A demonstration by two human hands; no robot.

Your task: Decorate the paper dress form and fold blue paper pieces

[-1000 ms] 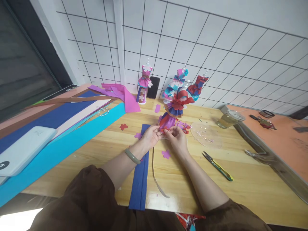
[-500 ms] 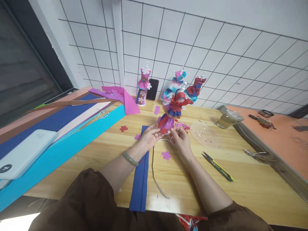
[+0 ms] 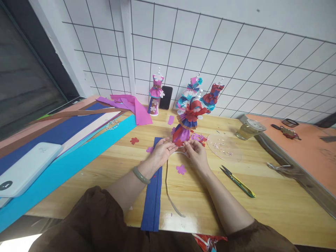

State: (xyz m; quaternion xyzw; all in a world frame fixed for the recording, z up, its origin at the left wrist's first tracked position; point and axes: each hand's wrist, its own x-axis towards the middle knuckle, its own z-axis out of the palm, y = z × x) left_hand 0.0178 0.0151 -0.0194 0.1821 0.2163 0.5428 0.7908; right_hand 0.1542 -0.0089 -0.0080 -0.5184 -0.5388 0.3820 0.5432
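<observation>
A crepe-paper dress figure (image 3: 193, 117) with red, blue and purple layers stands upright before me, white beads at its top. My left hand (image 3: 165, 151), palm turned up and a bangle on the wrist, holds the left side of its skirt hem between thumb and fingers. At the hem's right side my right hand (image 3: 195, 151) is closed in a pinch. Between the fingertips a red paper flower (image 3: 179, 142) lies against the skirt's bottom edge. Just below the hands is a loose purple paper flower (image 3: 181, 169). A blue paper strip (image 3: 151, 203) runs under my left wrist.
Other dress figures (image 3: 156, 91) stand along the tiled wall, one beside a phone (image 3: 166, 98). Snips (image 3: 237, 181), a bead dish (image 3: 223, 147) and a drink cup (image 3: 250, 129) are on the right. Coloured paper sheets (image 3: 86, 154) and a power bank (image 3: 30, 169) lie left.
</observation>
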